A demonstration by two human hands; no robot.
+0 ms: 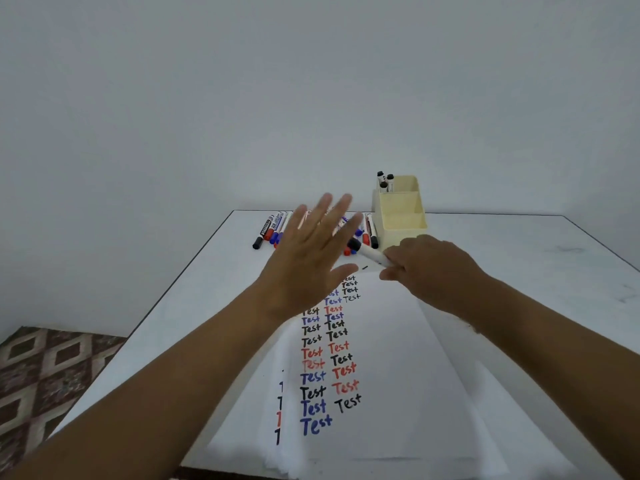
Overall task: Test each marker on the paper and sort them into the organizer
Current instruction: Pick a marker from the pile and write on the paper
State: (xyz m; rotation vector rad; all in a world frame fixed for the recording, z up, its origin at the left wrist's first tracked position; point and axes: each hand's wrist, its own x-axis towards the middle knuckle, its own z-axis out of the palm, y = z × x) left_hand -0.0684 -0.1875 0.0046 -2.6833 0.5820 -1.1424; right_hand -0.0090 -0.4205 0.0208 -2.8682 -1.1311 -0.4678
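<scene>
At far left we see a patterned rug (52, 368) beside the white counter (519, 258). Along the counter's far edge lies a row of loose markers (273, 228), their long axes running roughly toward us, caps nearest. Our left hand (308, 258) hovers above this row with fingers spread and straight, holding nothing, and hides the row's middle. Below it the paper (381, 393) carries columns of the word "Test" in black, blue and red. To the right, our right hand (429, 268) pinches a black-capped marker (367, 251); its long axis slants up and left, cap away from the hand, over the paper's far end. Just beyond this hand stands the cream organizer (398, 216), with three black-capped markers (385, 181) upright in its rear compartment. We judge the right hand nearer the organizer; nothing stands between them.
</scene>
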